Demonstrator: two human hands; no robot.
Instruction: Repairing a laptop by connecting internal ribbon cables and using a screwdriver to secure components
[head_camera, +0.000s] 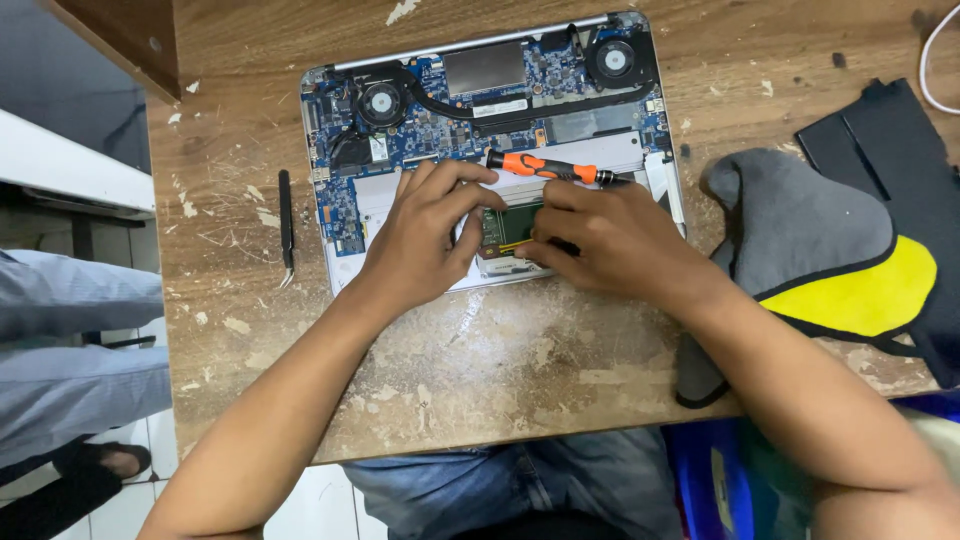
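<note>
My left hand (420, 235) lies on the lower half of the opened silver laptop with its blue circuit boards bared (490, 130), fingers bent and pressing the edge of the small green board (510, 228) at its middle, while my right hand (610, 240) pinches that board's other side and grips the orange-and-black screwdriver (545, 167) lying across my knuckles. The laptop sits on the worn, paint-flecked wooden table (500, 360), with black tweezers (286, 225) to its left and a grey-and-yellow cloth pouch (820, 260) to its right.

My left hand (425, 235) and right hand (600, 240) rest on the opened laptop (480, 90); my right holds an orange screwdriver (548, 168); tweezers (286, 225) lie left.
</note>
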